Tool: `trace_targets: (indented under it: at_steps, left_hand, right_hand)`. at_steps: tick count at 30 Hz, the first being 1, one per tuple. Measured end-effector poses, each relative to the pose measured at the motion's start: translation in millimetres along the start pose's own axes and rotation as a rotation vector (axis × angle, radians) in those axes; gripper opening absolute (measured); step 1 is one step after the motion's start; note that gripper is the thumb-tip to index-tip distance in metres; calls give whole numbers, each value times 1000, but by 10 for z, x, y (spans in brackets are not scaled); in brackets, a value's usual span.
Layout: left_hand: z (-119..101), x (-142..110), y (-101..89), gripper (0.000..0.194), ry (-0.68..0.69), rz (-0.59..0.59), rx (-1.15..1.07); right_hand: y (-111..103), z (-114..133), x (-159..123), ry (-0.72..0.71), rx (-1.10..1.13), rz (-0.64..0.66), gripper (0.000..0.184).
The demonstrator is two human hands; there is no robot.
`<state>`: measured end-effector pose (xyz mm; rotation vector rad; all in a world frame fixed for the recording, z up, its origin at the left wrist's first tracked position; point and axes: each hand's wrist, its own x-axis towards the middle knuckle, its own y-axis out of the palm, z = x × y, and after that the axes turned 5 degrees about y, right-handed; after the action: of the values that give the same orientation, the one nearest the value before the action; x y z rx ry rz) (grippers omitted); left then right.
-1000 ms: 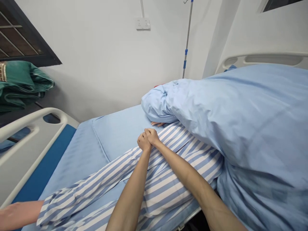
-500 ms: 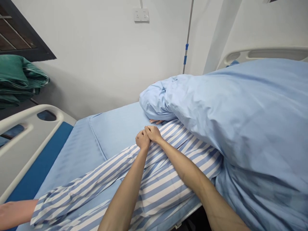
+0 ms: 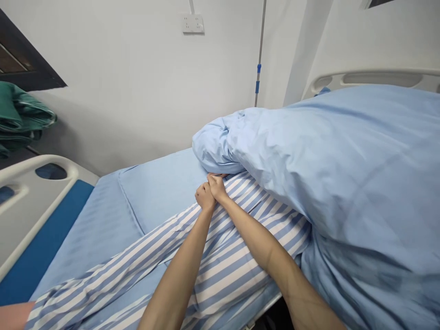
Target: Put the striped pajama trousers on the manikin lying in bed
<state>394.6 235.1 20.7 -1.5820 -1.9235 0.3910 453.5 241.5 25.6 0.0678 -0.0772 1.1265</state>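
Note:
My left hand point(image 3: 205, 196) and my right hand point(image 3: 217, 187) are closed and pressed together, resting on the blue-and-white striped gown point(image 3: 233, 256) of a person lying on the bed. A pale blue blanket point(image 3: 337, 174) covers that person's upper part, hiding the head and shoulders. The person's fingers point(image 3: 216, 174) show under the blanket's edge, just above my right hand. A bare hand or forearm point(image 3: 13, 316) shows past the striped sleeve at the lower left. Whether my hands grip the gown cannot be seen.
A white bed side rail point(image 3: 34, 201) with a blue panel runs along the left. A headboard point(image 3: 374, 79) stands at the upper right. Behind are a wall socket point(image 3: 193, 23), a metal drip pole point(image 3: 258, 78) and folded green cloth point(image 3: 17, 120).
The whole scene has slid left in view as my head turned. My hands stay together, and the fingers under the blanket now sit right against my right hand.

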Motion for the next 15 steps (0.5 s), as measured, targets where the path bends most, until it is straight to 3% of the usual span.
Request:
trace_targets:
  at_steps: [8,13,15]
  left_hand:
    - [-20,-38,-64,35,-11,42,75]
    - [-36,-67,-58,35,-22,71,49]
    - [-27,-76,-55,35,-16,70,40]
  right_hand:
    - [-27,54,-25,-45,-245,6,41]
    - [-226,163,-16,-126,-700,92,32]
    - [-277,147,-24,-114,-771,77,37]
